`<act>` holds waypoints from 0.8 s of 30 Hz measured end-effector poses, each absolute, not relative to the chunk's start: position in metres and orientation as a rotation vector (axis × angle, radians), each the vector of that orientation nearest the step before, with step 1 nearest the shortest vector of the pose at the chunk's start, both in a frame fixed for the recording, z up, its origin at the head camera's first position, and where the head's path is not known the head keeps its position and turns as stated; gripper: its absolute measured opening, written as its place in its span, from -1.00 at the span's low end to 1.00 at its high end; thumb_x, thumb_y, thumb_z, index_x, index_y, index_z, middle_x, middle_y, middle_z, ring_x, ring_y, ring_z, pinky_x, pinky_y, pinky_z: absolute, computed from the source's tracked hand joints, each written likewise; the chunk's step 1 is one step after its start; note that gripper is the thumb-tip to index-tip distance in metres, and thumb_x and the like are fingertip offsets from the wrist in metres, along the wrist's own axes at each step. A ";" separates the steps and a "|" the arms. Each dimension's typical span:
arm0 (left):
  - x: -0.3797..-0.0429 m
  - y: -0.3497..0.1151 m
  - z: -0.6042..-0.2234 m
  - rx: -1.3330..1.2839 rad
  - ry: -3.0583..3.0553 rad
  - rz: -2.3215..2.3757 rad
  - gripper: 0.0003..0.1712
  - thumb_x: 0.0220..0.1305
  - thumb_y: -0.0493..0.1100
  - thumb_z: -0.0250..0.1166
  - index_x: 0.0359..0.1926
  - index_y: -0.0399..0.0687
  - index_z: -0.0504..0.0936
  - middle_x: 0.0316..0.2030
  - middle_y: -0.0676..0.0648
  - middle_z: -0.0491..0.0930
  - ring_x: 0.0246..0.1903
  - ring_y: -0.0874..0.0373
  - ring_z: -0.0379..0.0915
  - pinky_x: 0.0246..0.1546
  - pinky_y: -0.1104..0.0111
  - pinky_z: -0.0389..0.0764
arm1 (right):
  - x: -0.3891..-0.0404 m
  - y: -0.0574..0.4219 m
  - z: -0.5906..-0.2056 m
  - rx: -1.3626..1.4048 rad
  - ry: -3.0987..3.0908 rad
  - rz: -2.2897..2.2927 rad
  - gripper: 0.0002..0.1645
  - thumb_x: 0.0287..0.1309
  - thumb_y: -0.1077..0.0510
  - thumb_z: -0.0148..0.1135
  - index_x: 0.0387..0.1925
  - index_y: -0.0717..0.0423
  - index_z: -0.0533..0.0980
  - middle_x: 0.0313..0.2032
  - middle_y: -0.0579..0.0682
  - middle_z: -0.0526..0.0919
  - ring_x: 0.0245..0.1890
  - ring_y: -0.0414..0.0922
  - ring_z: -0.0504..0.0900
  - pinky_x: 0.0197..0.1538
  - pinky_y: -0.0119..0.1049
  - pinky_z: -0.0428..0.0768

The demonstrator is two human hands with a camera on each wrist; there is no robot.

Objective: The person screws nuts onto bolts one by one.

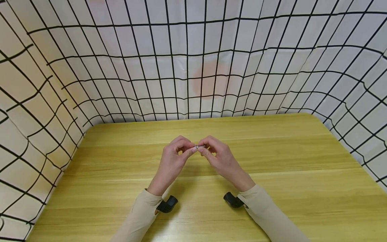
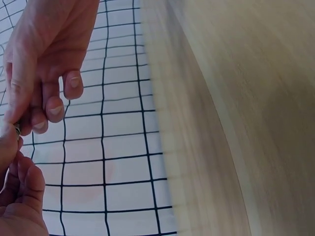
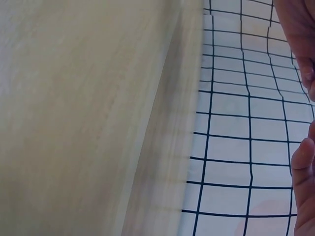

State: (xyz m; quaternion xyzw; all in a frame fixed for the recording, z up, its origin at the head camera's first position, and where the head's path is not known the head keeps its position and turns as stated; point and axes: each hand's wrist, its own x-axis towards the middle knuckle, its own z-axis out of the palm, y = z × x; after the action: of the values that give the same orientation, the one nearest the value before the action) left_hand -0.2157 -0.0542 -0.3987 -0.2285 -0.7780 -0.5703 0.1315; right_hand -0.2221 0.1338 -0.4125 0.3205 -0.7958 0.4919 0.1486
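Observation:
My left hand and right hand meet in front of me, above the wooden table. Between their fingertips is a small silvery metal piece, its kind too small to tell. Thumb and index finger of each hand pinch it from opposite sides. A thin bit of it extends toward the right fingers. In the left wrist view the metal piece glints between the fingers, mostly covered, with the right hand above and the left hand below. The right wrist view catches only parts of both hands, at its right edge.
The wooden table spreads under both arms. A white cloth with a black grid stands behind it and along both sides. Black curved devices jut from the two beige sleeves at the wrists.

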 end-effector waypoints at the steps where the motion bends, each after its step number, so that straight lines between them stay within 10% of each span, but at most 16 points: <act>1: -0.216 -0.054 -0.399 -0.661 -2.258 -1.656 -0.90 0.24 -0.19 0.38 -0.35 -0.13 0.70 -0.37 0.09 0.55 -0.40 0.21 0.40 -0.38 0.31 0.41 | -0.222 0.134 -0.413 0.929 -2.283 1.433 -0.90 0.33 0.26 0.19 -0.16 0.06 0.55 -0.29 -0.11 0.57 -0.36 -0.15 0.52 -0.33 -0.31 0.49; 24: -0.216 -0.055 -0.398 -0.674 -2.243 -1.627 -0.95 0.24 -0.23 0.38 -0.31 -0.14 0.70 -0.37 0.09 0.53 -0.39 0.21 0.40 -0.34 0.37 0.40 | -0.207 0.127 -0.385 0.984 -2.155 1.361 -0.71 0.08 0.53 0.31 -0.18 0.25 0.54 -0.24 0.06 0.59 -0.31 -0.09 0.54 -0.35 -0.27 0.54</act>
State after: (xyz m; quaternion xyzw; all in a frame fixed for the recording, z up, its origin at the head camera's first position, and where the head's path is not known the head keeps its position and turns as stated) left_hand -0.2165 -0.0551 -0.3982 -0.2339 -0.7783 -0.5645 0.1444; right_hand -0.2069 0.1274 -0.3851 0.3525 -0.7724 0.4876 0.2034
